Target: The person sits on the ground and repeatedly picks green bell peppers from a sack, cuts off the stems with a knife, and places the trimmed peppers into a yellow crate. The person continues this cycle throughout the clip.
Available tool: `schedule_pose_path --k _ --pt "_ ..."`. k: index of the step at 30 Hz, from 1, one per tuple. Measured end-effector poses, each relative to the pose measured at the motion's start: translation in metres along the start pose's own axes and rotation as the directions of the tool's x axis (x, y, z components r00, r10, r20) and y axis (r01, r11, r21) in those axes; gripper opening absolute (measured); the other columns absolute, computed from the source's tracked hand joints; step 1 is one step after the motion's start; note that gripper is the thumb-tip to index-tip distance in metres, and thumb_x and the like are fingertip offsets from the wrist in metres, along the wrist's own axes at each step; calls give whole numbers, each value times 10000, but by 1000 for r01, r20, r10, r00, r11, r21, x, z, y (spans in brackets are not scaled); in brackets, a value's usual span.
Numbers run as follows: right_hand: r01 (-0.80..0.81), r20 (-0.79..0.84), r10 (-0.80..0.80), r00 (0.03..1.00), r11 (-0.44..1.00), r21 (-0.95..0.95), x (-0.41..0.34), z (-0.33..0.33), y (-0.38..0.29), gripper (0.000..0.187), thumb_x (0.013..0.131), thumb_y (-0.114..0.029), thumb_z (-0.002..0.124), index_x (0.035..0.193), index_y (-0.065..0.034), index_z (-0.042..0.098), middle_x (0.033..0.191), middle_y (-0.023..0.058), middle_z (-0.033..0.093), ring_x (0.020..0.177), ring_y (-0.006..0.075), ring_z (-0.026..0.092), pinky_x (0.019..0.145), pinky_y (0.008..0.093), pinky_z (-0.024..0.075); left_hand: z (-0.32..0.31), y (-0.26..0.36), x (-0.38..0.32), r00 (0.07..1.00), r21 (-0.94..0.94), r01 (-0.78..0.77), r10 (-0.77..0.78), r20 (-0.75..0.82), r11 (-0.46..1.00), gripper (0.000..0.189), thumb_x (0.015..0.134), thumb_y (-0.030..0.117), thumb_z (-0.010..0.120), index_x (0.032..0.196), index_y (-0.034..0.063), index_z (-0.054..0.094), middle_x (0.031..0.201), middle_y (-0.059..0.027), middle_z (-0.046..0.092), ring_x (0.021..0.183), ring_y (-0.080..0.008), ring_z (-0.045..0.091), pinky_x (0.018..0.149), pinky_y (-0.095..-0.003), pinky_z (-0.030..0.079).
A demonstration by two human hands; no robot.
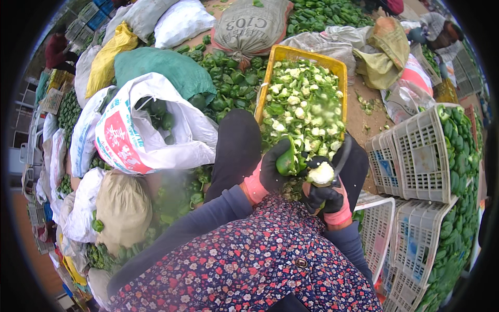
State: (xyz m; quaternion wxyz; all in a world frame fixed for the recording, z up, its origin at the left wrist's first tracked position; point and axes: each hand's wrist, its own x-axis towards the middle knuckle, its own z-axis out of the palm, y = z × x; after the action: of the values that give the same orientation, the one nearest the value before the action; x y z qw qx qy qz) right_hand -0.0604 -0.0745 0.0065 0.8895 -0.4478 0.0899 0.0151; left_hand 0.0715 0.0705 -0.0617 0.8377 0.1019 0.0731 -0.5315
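Both of my hands wear black-palmed gloves with pink cuffs. My left hand (273,167) grips a green bell pepper (286,159), which looks cut open at its right side. In my right hand (321,195) is a tool with a curved dark handle or strap (343,156); its working part cannot be made out. A whitish pepper core with seeds (322,173) sits on top of that hand. Just beyond both hands, a yellow plastic crate (273,62) between my knees holds many pale seed cores and green pepper pieces.
An open white woven sack (187,150) with green peppers stands at left, near a green sack (160,64). Loose peppers (234,84) lie beyond my left knee. Pale plastic crates (419,156) filled with peppers stand at right. A tied grey sack (251,25) lies ahead; other people are farther off.
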Motion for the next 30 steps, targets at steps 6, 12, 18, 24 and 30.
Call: schedule_pose_path --k 6,12,18,24,30 --pt "82 -162 -177 971 879 -469 84 -5 -105 612 902 -232 657 1433 -44 415 870 123 668 494 116 551 392 253 418 19 -5 11 925 455 -76 233 -300 887 327 959 365 606 1113 77 604 1074 -102 632 935 -203 641 799 -372 538" --pt "305 91 -503 860 362 -881 148 -38 -121 523 872 -48 711 1361 -44 525 1014 43 653 794 81 608 619 216 499 79 -56 -3 888 890 -453 -119 445 -46 699 859 368 687 1398 5 430 1336 -216 516 1265 -365 478 1055 -420 406" --pt "-93 -270 -427 863 392 -915 83 -74 -52 557 841 35 708 1354 18 492 1211 119 630 998 189 635 928 310 483 -35 167 -45 497 900 -151 756 426 -408 514 816 181 737 1267 13 556 1162 -194 601 1085 -363 586 928 -411 478" --pt "-226 -388 -182 903 569 -791 22 -70 39 531 821 76 696 1319 46 513 1169 112 649 1041 182 622 924 303 475 -198 362 -98 103 450 893 972 -212 3 661 815 510 676 1186 -33 606 1207 -246 603 1171 -365 560 993 -426 466" --pt "-342 -484 -133 865 549 -763 17 -44 48 542 810 62 719 1312 54 513 1119 108 644 1008 159 607 921 291 467 -281 400 -87 31 268 962 959 -281 47 595 805 488 680 1115 -17 634 1196 -207 621 1111 -366 598 938 -411 510"
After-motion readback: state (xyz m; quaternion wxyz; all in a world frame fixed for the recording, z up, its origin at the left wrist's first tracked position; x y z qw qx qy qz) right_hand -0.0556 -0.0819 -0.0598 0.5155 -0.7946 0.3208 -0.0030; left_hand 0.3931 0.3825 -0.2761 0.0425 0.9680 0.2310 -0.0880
